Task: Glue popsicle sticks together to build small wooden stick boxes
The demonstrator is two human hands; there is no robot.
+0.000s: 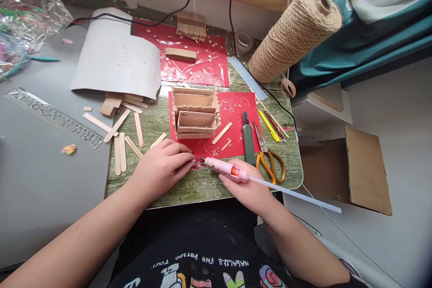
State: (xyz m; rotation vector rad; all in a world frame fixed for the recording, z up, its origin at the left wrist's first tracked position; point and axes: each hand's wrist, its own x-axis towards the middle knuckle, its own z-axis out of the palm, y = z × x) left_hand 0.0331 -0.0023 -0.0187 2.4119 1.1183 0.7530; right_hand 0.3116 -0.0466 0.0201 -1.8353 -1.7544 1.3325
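The right hand (251, 189) has its fingers wrapped around a pink glue gun (221, 166) near the middle of the tabletop's (192, 193) near edge. The gun's nozzle points left and slightly away from the person, at the left hand's fingertips; its long axis slants from there towards the near right corner, and the clear glue stick (297, 194) carries that line out past the edge, passing close by the scissors' (272, 155) orange handles. The left hand (167, 161) rests near the same edge, fingers bunched close together; whether they pinch anything, one cannot tell. Bare green surface lies open between both hands and the near edge, a narrow strip. Beyond the hands, a wooden-stick box (196, 135) sits on a red sheet (234, 108), open side up, its long axis running roughly along the near edge. A dark green cutter (249, 144) and the scissors crowd the right side, towards the right edge, while loose wooden sticks (117, 154) lie scattered towards the left edge.
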